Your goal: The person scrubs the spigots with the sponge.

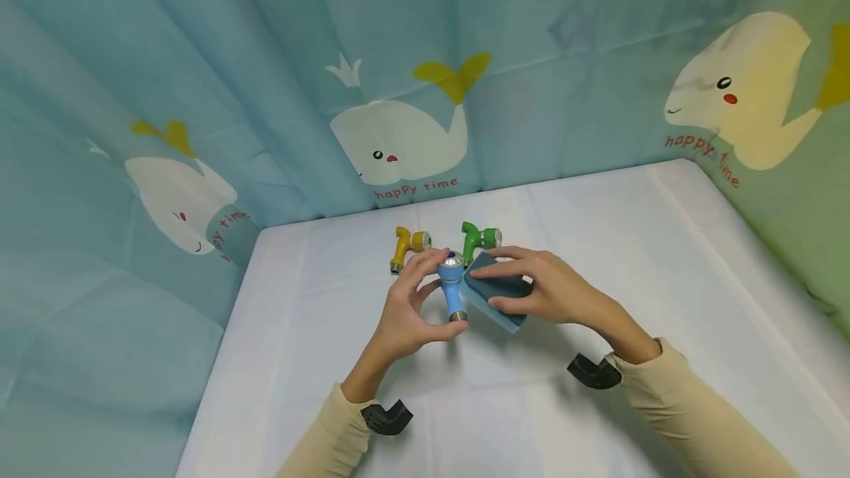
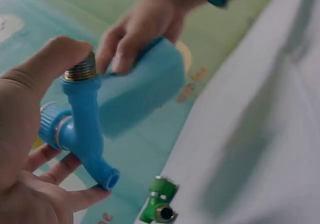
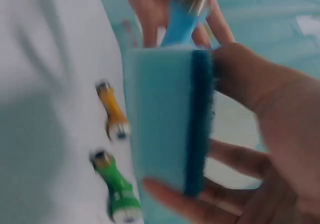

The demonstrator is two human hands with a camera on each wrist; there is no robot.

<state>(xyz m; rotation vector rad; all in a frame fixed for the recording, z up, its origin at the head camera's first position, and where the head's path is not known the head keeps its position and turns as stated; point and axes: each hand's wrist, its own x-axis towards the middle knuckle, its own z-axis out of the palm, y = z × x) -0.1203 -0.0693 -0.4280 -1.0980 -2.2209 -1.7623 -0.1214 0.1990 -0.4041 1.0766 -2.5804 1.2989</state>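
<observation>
My left hand [image 1: 405, 312] holds a blue faucet [image 1: 451, 290] above the table. In the left wrist view the thumb presses the threaded brass end of the faucet [image 2: 85, 114], and the fingers support its spout and knob. My right hand [image 1: 541, 286] grips a sponge [image 1: 494, 290] with a light blue body and a darker blue layer. The sponge [image 3: 162, 119] is close beside the blue faucet, overlapping it in the right wrist view. Behind the hands lie a yellow faucet [image 1: 403, 248] and a green faucet [image 1: 474, 238] on the table.
The table [image 1: 319, 330] has a white cover. A blue-green curtain [image 1: 279, 94] printed with whales hangs along its back and sides. A black strap piece [image 1: 387, 417] sits at the left cuff, and another black piece [image 1: 594, 372] at the right cuff.
</observation>
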